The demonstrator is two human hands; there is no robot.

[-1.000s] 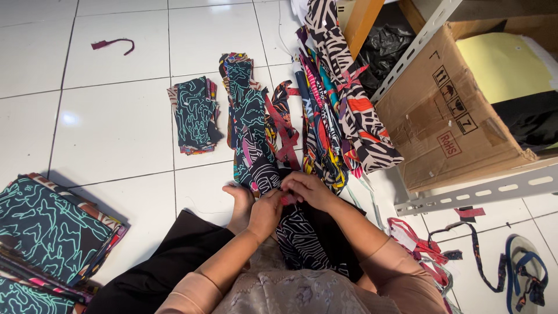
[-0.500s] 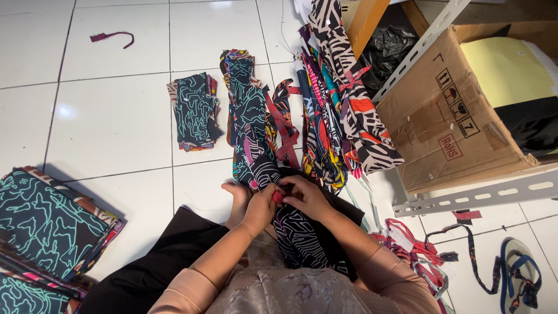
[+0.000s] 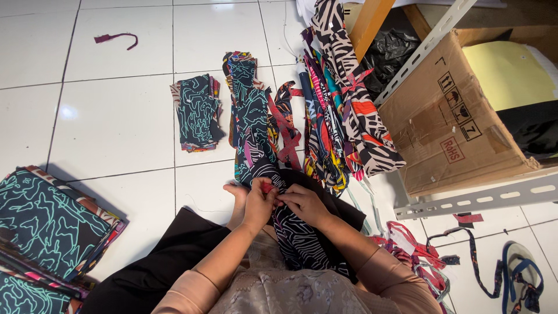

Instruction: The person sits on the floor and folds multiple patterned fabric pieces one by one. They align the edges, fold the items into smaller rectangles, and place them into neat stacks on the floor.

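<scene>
Both hands, left hand and right hand, pinching dark patterned fabric near brown cardboard box.

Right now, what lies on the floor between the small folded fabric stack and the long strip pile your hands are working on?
In the head view, only bare white tile separates the small folded stack from the long strip pile; both hands pinch its near end.

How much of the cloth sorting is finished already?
Done, it seems: a small stack of dark patterned pieces and a bigger pile lie flat on the floor tiles. In hand: the left hand and right hand pinch a black-and-white patterned strip together. Probably left: the long mixed strips beside the cardboard box.
</scene>
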